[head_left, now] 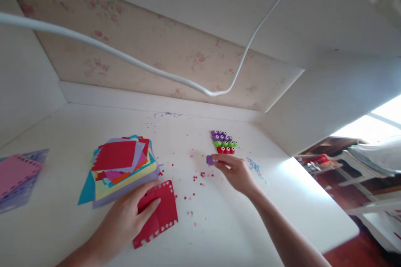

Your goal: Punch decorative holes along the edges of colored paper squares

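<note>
My left hand (138,212) grips a red sheet of paper (164,208), thumb on top. Small shaped holes run along several of the sheet's edges. In the fingers of my right hand (232,169) is a small purple craft punch (209,159), held over the table and apart from the red sheet. Just beyond that hand, several small purple, green and red craft punches (223,144) stand in rows. Left of centre lies a stack of coloured paper (115,156), its top sheet red, close to my left hand.
Punched paper bits (200,175) are scattered over the white table (225,225). Pink and purple punched sheets (21,175) lie at the far left. A white cable (150,66) hangs across the front. The table's right edge borders a lower area with shelves (360,175).
</note>
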{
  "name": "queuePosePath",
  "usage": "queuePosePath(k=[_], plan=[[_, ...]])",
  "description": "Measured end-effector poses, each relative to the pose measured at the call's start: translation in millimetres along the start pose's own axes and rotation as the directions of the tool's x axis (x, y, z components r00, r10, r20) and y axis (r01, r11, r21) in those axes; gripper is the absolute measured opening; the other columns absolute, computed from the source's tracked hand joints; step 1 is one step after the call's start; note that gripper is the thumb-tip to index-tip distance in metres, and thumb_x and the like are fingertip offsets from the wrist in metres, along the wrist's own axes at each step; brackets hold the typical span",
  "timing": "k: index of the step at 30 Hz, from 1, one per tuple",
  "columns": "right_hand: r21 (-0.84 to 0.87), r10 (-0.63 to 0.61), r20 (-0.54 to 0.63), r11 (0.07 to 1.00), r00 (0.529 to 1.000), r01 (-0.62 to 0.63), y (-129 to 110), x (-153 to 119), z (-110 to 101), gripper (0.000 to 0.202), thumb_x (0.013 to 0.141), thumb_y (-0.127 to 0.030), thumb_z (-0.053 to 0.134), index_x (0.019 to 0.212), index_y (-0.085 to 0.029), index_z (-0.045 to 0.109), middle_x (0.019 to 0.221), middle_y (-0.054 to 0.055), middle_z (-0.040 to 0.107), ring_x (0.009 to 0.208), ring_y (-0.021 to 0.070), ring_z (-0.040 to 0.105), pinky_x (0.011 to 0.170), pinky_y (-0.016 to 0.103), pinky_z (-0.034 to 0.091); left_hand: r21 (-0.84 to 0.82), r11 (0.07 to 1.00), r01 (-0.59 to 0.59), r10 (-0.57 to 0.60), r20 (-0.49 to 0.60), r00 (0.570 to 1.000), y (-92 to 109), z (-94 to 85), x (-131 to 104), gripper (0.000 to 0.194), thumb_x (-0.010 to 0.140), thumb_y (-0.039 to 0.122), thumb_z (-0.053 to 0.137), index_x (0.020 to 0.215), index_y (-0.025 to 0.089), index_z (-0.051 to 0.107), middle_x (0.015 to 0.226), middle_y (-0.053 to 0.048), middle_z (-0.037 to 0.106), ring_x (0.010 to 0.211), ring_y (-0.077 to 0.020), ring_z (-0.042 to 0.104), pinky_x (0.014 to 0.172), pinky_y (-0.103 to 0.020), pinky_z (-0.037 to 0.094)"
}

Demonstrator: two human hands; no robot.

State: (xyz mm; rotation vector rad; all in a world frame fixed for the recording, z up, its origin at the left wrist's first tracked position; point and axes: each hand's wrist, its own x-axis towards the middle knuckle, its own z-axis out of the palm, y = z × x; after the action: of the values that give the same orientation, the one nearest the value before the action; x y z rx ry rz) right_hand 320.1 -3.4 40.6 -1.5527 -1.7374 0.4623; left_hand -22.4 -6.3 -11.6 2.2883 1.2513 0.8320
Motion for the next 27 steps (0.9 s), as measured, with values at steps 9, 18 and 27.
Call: queuePosePath(k=[9, 18, 27], plan=[[-0.377, 0.183, -0.285, 0.881, 0.941, -0.285, 90.9, 105.0, -88.8, 0.030, 0.084, -0.030, 0.057, 0.109, -0.021, 0.073, 0.095, 0.007, 0.077, 0.087, 0.0232, 0.070, 0.075, 0.031, 0.052, 0.103, 0.993, -0.053, 0.053, 0.001, 0.999, -2.0, 9.3, -1.4, 0.034, 0.089, 0.038, 0.057, 0.123, 0.032, 0.055, 0.119, -0.001, 0.070, 0.104, -0.0229, 0.069, 0.089, -0.031, 0.057], [-0.501, 0.185, -0.046, 0.846, 0.982, -0.183, 122.2, 140.0, -70.5, 0.026, 0.077, -0.013, 0.061, 0.091, -0.027, 0.078, 0.095, 0.000, 0.077, 0.092, 0.0210, 0.069, 0.087, 0.029, 0.049, 0.121, 0.989, -0.083, 0.084, 0.003, 0.997, -1.8, 8.2, 0.2, 0.031, 0.091, 0.040, 0.055, 0.121, 0.032, 0.055, 0.116, 0.002, 0.071, 0.101, -0.0206, 0.070, 0.088, -0.029, 0.058], [-0.427, 0.247, 0.005, 0.877, 0.969, -0.221, 132.5, 143.4, -67.1, 0.039, 0.074, -0.006, 0.052, 0.098, -0.023, 0.078, 0.097, 0.002, 0.077, 0.093, 0.0206, 0.070, 0.087, 0.028, 0.051, 0.098, 0.993, -0.063, 0.059, 0.043, 0.997, 0.1, 6.0, 0.4, 0.030, 0.091, 0.035, 0.055, 0.120, 0.032, 0.056, 0.115, 0.002, 0.071, 0.101, -0.0200, 0.070, 0.088, -0.030, 0.057]])
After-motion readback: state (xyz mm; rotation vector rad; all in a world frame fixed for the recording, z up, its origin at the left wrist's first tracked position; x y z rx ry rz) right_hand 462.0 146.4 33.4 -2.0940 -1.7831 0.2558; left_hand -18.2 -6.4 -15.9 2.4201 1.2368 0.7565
